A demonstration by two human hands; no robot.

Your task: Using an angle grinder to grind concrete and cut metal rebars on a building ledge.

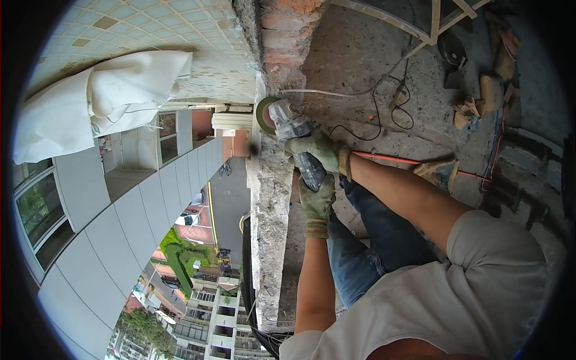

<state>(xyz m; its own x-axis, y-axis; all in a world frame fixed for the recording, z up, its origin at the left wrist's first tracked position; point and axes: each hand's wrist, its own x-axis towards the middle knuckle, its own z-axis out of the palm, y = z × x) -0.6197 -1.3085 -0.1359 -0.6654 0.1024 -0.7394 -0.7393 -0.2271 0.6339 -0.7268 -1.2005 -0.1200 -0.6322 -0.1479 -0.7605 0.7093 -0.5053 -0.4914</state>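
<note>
An angle grinder point(290, 123) with a grey metal head and a dark body is gripped in both my gloved hands. My right hand point(318, 152) is wrapped round the body just behind the head. Further back, my left hand point(318, 198) closes on the rear end. The round greenish disc point(264, 116) stands at the rough edge of the broken concrete ledge point(270, 222); whether it touches the concrete or spins, I cannot tell.
Beyond the ledge on the left is a deep drop to a street point(230, 198). A dark cable point(378, 114) loops over the rubble-strewn floor, with an orange-red pipe point(387, 158) beside my right arm. Exposed brick point(288, 42) stands at the far end. White sheeting point(126, 87) hangs outside.
</note>
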